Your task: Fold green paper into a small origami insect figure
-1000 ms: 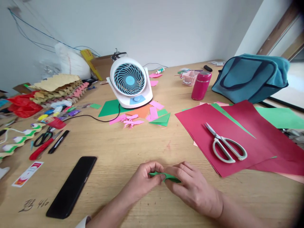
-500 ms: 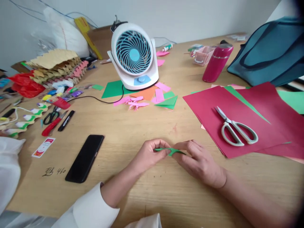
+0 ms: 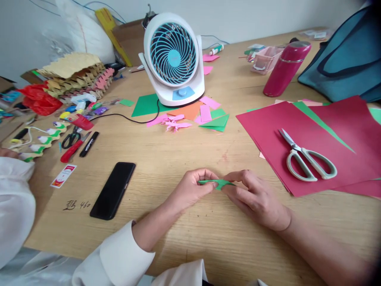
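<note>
A white fan (image 3: pixel 174 58) stands toward the back of the table (image 3: pixel 149 155), its black cord (image 3: pixel 119 115) trailing left, while to its right are a pink basket (image 3: pixel 266 61), a dark pink flask (image 3: pixel 286 71) and a blue bag (image 3: pixel 351 55). On the left, a black phone (image 3: pixel 113 190) lies near a printed card (image 3: pixel 63 176), with a red-handled knife (image 3: pixel 70 153) just beyond. Farther back are a red plastic bag (image 3: pixel 40 100), stacked egg trays (image 3: pixel 71 65) and a white sack (image 3: pixel 86 29).
</note>
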Available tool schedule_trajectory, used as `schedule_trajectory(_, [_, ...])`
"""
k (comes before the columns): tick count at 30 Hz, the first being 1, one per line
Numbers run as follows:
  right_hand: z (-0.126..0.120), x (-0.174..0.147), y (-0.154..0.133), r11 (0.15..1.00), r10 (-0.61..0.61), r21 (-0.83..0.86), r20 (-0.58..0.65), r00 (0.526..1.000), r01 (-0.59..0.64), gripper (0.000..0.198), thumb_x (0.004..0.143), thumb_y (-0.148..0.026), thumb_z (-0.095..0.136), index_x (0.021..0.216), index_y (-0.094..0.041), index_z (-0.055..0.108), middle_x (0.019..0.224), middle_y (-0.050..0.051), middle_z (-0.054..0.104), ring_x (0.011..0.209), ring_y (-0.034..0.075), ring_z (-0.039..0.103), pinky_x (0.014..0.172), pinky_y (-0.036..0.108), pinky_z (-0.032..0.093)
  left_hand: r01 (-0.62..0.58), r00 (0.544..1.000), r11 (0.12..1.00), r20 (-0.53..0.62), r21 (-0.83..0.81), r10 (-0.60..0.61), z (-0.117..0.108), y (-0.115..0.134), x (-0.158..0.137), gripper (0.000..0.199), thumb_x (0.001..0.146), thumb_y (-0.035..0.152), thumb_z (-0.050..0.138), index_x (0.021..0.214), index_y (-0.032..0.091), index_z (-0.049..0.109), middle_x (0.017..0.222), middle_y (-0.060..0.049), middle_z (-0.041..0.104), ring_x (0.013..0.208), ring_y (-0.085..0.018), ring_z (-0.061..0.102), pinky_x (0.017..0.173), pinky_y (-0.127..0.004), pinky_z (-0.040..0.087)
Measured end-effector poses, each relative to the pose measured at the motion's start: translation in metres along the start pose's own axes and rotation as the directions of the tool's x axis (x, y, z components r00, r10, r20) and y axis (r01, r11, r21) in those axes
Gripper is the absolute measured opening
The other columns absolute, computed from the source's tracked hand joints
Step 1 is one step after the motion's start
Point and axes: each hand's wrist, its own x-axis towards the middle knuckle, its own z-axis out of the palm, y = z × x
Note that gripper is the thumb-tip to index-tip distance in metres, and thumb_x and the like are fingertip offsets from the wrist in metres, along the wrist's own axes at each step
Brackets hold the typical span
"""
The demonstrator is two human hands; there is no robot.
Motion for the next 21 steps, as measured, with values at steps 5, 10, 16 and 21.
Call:
schedule_trajectory(5, [-0.0002, 0.0, -0.0003, 1.0, -0.008, -0.009, 0.002, 1.0, 0.008, 0.015, 0.091, -0.006, 0.055, 0.098, -0.015, 0.066, 0.104, 0.013, 0.061, 0.086, 0.02, 0.059, 0.07, 0.035, 0.049, -0.031, 0.999, 0.997, 0.029, 0.066, 0.029, 0.0013, -0.0013, -0.0003, 0.009, 0.073, 0.016, 0.065, 0.082, 0.014, 0.064, 0.074, 0.004, 0.059, 0.064, -0.006, 0.048, 0.063, -0.02, 0.034])
schedule_trajectory(10, [0.0018, 0.0001, -0.0005, 1.0, 0.015, 0.005, 0.021, 1.0, -0.016, 0.013, 0.091, -0.007, 0.056, 0.095, -0.015, 0.065, 0.105, 0.013, 0.06, 0.088, 0.02, 0.059, 0.072, 0.035, 0.05, -0.08, 0.997, 0.985, 0.03, 0.152, 0.076, 0.0012, -0.0059, 0.0018, 0.01, 0.073, 0.013, 0.062, 0.083, 0.015, 0.061, 0.074, 0.005, 0.058, 0.063, -0.006, 0.046, 0.059, -0.019, 0.035])
schedule_trajectory(16, [0.0028, 0.003, -0.0016, 0.974, 0.142, 0.171, 0.042, 0.989, -0.147, 0.014, 0.093, -0.008, 0.055, 0.1, -0.017, 0.062, 0.103, 0.011, 0.057, 0.085, 0.017, 0.057, 0.07, 0.032, 0.051, -0.094, 0.996, 0.987, 0.018, 0.127, 0.092, 0.0015, -0.0046, 0.0013, 0.007, 0.074, 0.013, 0.061, 0.081, 0.014, 0.059, 0.072, 0.005, 0.056, 0.062, -0.006, 0.046, 0.059, -0.019, 0.034])
schedule_trajectory(21, [-0.0002, 0.0004, -0.0003, 0.97, 0.169, 0.166, 0.052, 0.984, -0.175, 0.014, 0.093, -0.008, 0.055, 0.102, -0.017, 0.062, 0.103, 0.01, 0.058, 0.085, 0.017, 0.057, 0.069, 0.031, 0.05, -0.098, 0.995, 0.978, 0.003, 0.184, 0.099, -0.0004, -0.0031, -0.0008, 0.008, 0.075, 0.012, 0.061, 0.082, 0.016, 0.057, 0.073, 0.005, 0.057, 0.066, -0.007, 0.05, 0.062, -0.019, 0.038])
